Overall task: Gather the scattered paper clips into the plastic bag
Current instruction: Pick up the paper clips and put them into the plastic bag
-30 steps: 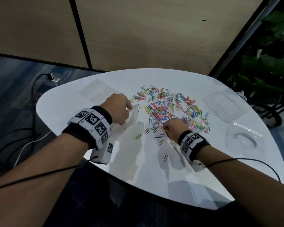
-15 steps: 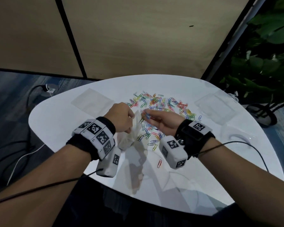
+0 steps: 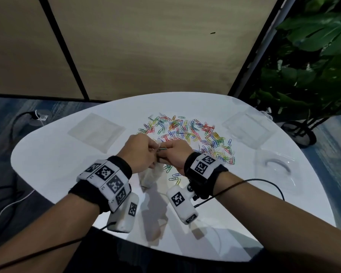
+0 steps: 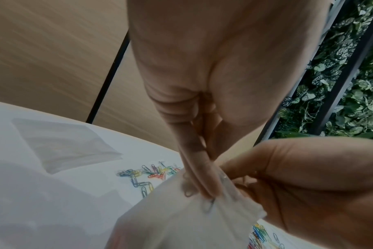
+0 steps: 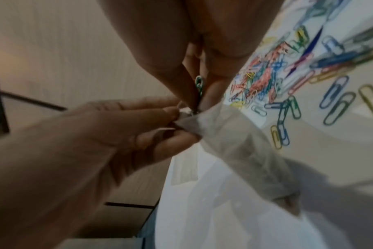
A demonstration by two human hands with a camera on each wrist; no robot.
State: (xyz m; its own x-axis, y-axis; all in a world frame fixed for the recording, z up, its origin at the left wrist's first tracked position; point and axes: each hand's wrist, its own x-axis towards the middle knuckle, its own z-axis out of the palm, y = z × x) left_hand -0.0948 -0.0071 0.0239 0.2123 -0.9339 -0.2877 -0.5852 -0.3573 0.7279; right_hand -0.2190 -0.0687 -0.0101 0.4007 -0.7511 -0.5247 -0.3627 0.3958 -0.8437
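A small translucent plastic bag [image 3: 152,175] hangs above the white table [image 3: 47,160]. My left hand [image 3: 153,152] pinches its top edge. In the left wrist view the left hand's fingertips [image 4: 205,192] press into the bag [image 4: 181,225], and faint clip outlines show through the plastic. My right hand [image 3: 165,151] is at the bag's mouth, touching the left hand. It pinches a few paper clips [image 3: 162,148], and a green clip [image 5: 199,84] sticks out between its fingers above the bag [image 5: 234,143]. Many coloured paper clips [image 3: 189,134] lie scattered just beyond the hands.
A flat clear bag [image 3: 96,132] lies at the table's left. A clear plastic box [image 3: 248,129] and a clear tray [image 3: 276,170] sit at the right. Loose clips [image 3: 174,177] lie beside the bag. A leafy plant [image 3: 313,66] stands right; cables [image 3: 18,123] run on the floor left.
My right hand picked clips from the pile, turned and carried them left to the bag's mouth. My left hand raised the bag off the table to meet it.
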